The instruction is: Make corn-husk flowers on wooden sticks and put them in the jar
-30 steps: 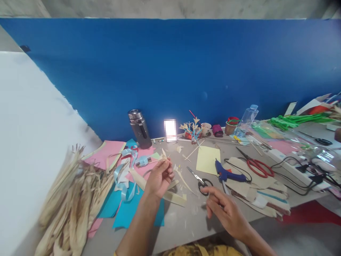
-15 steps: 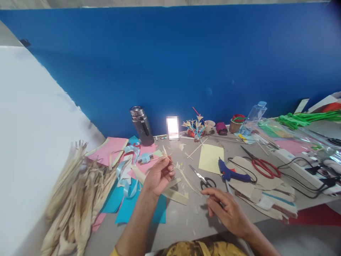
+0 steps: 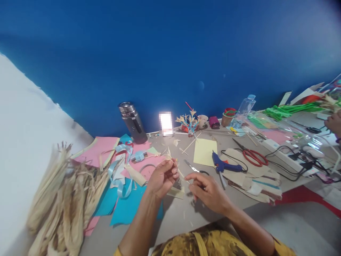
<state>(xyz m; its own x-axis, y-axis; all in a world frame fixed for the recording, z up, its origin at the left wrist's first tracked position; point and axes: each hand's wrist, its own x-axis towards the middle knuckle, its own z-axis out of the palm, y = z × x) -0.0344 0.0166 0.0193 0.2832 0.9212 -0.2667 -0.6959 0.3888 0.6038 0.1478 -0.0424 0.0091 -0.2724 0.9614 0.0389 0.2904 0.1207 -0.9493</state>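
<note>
My left hand (image 3: 163,177) is closed in a pinch on a small pale flower of dried corn husk (image 3: 169,154), its petals pointing up above the fingertips. A narrow husk strip (image 3: 182,175) runs from the flower to my right hand (image 3: 209,190), whose thumb and index finger pinch its far end. Scissors (image 3: 192,166) with dark handles lie just beyond the right hand, partly covered by it. A blue glue gun (image 3: 226,165) rests to their right. Loose husk pieces (image 3: 177,192) lie below my left hand.
Dried corn husks (image 3: 66,209) are heaped at the left, beside pink paper (image 3: 96,151) and blue paper (image 3: 125,209). A dark flask (image 3: 133,122) stands near the wall. Farther right are husk flowers (image 3: 189,122), red-handled shears (image 3: 254,157), a power strip (image 3: 282,154) and another person's hand (image 3: 334,124).
My right hand has come closer to the left, so the strip between them spans a shorter gap. The view has shifted, and another person's hand now shows at the right edge.
</note>
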